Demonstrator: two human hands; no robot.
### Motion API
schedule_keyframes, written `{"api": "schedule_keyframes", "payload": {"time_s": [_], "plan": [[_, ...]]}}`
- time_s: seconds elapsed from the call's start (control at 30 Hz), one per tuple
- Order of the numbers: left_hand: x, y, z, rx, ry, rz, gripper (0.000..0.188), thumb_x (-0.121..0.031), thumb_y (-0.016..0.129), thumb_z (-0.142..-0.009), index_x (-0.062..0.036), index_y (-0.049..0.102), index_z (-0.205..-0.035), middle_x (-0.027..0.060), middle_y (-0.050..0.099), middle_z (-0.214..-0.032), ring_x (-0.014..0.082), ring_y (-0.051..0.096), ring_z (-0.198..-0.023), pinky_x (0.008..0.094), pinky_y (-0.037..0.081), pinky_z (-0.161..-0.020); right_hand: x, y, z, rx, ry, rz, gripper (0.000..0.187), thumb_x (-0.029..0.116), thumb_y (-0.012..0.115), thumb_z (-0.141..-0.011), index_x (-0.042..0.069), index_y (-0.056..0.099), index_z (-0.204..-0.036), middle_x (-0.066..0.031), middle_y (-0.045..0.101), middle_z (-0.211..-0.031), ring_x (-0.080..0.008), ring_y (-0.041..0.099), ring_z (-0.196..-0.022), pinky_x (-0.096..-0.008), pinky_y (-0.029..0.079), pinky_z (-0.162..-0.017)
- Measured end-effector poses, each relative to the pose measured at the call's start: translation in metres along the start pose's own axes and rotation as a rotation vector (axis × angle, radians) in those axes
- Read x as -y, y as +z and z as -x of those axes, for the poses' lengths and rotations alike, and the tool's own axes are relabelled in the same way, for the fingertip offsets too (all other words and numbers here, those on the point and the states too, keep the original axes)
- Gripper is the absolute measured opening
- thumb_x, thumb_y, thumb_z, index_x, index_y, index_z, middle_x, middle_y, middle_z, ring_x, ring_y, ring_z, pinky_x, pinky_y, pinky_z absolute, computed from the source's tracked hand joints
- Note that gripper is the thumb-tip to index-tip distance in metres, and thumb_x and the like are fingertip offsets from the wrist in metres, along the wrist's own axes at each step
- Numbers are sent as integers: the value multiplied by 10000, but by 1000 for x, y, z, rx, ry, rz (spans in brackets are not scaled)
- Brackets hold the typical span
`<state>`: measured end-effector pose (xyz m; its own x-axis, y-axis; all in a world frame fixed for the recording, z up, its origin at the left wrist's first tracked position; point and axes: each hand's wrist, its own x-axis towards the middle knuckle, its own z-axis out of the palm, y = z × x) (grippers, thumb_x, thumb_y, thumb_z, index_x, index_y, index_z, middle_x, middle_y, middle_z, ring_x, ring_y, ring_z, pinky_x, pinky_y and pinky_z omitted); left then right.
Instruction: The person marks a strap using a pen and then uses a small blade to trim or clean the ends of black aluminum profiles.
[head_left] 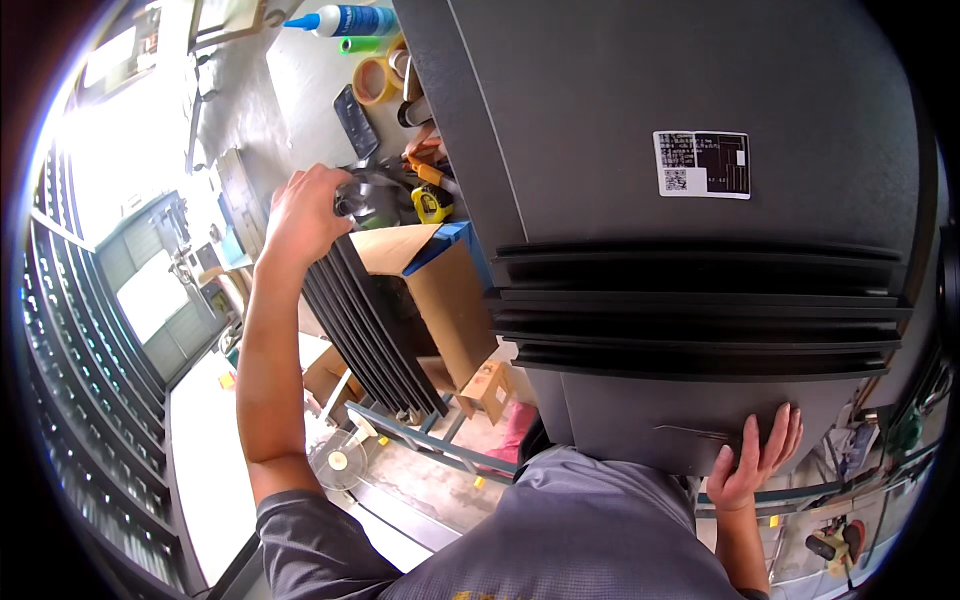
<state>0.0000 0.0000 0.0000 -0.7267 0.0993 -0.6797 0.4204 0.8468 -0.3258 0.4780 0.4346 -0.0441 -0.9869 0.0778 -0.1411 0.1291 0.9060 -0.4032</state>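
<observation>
My left hand [306,213] reaches out to the far left with its fingers curled. Its fingertips are at the end of a dark grey tool [378,203], and what lies inside the grip is hidden. Right beside that tool are a yellow tape measure [432,203] and an orange-handled tool [430,172]. My right hand [755,462] rests with fingers spread on the near edge of a large dark grey panel [610,405]. Several black channel strips [700,325] lie across the panel, and a black-and-white label [702,164] is stuck farther up.
A bundle of long black strips [365,320] leans below my left hand, beside an open cardboard box [450,305]. Farther off lie a black tray [356,120], tape rolls [373,82] and a blue-and-white nozzle bottle [352,20]. A round fan [339,461] stands at lower left.
</observation>
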Motion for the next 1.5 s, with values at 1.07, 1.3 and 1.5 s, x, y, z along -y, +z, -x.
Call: {"api": "schedule_keyframes", "payload": {"time_s": [1.07,1.3,1.5], "plan": [[266,251,69,-838,-354,1005,455,-281,595,-1119,-64,587,-1518,160,641,-1491,283,595,-1404,397,434,-1191,50,-3,-34,-200,-61,336,577,326,466,-1108,16,433,-1594,-242,335,-1726,-461,255,-1617,-623,119,-1316],[298,358,20,-505,-289,1655,458,-329,564,-1126,-12,637,-1448,122,732,-1323,241,668,-1251,370,490,-1088,195,22,-50,-145,-69,254,740,416,490,-1072,-14,333,-1653,-244,291,-1745,-464,223,-1629,-618,100,-1322],[297,402,-26,-202,-105,1916,531,-471,533,-1127,-19,707,-1345,99,761,-1257,195,681,-1171,349,496,-1045,204,78,-40,-95,-53,216,781,448,448,-1081,-25,276,-1679,-250,268,-1751,-478,221,-1623,-603,111,-1324]]}}
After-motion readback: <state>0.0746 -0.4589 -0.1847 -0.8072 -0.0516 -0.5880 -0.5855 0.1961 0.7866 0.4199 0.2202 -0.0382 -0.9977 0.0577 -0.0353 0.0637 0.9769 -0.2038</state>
